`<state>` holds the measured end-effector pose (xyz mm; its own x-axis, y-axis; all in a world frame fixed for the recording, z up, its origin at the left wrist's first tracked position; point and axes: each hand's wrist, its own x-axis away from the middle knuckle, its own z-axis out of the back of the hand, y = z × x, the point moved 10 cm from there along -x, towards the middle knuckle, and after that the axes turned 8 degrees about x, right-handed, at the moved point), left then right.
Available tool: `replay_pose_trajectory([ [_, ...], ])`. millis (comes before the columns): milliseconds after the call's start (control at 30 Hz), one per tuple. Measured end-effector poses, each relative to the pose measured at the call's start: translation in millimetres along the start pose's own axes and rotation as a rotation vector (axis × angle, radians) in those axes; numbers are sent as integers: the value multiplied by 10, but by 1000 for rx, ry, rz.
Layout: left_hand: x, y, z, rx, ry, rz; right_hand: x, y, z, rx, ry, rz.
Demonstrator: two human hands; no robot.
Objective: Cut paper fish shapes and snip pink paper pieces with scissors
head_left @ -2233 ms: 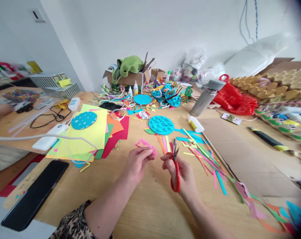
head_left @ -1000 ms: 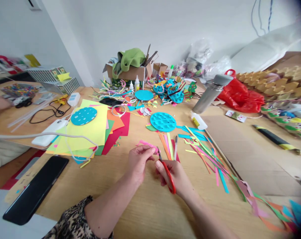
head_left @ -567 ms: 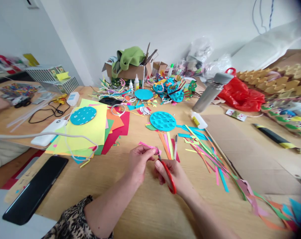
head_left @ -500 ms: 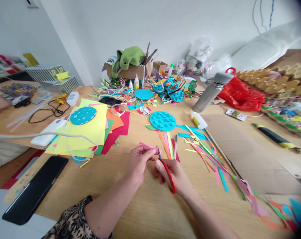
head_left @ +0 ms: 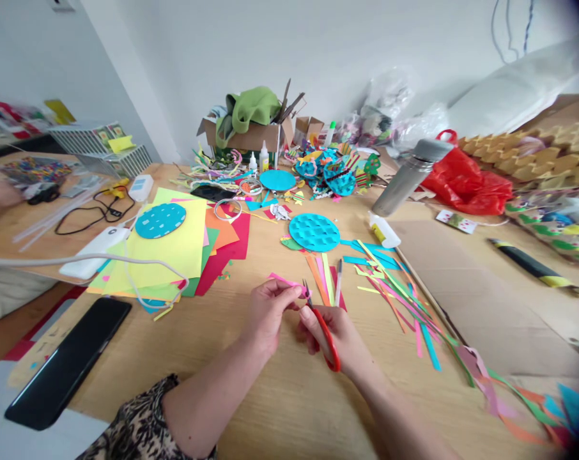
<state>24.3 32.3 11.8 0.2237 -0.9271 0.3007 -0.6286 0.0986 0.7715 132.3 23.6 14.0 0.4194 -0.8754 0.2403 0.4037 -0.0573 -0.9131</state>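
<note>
Between thumb and fingers, my left hand [head_left: 271, 311] pinches a pink paper strip [head_left: 284, 279] above the table. My right hand [head_left: 328, 332] is closed around the red-handled scissors [head_left: 328, 338]. Their blades point away from me and meet the end of the pink strip beside my left fingertips. Just beyond lie several coloured paper strips [head_left: 326, 278] and a pen [head_left: 339, 282]. Farther back is a blue oval [head_left: 314, 232] with raised bumps and a green head-like piece at its left.
Coloured paper sheets [head_left: 174, 255] and a black phone [head_left: 69, 364] lie to the left. At the right are loose strips [head_left: 404, 300], a glue bottle [head_left: 384, 230], a steel bottle [head_left: 409, 179], cardboard [head_left: 471, 287] and a utility knife [head_left: 529, 262]. Another person's arm [head_left: 2, 201] shows far left.
The scissor blades look slightly shifted at the pink strip. Both hands keep almost the same place and hold, while the whole view has moved a little.
</note>
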Motion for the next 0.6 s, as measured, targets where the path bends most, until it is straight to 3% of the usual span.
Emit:
replay_pose_trajectory([
  [600,-7,-27,-39,-24,-54,31,-6,24,28,-4,20,-47],
])
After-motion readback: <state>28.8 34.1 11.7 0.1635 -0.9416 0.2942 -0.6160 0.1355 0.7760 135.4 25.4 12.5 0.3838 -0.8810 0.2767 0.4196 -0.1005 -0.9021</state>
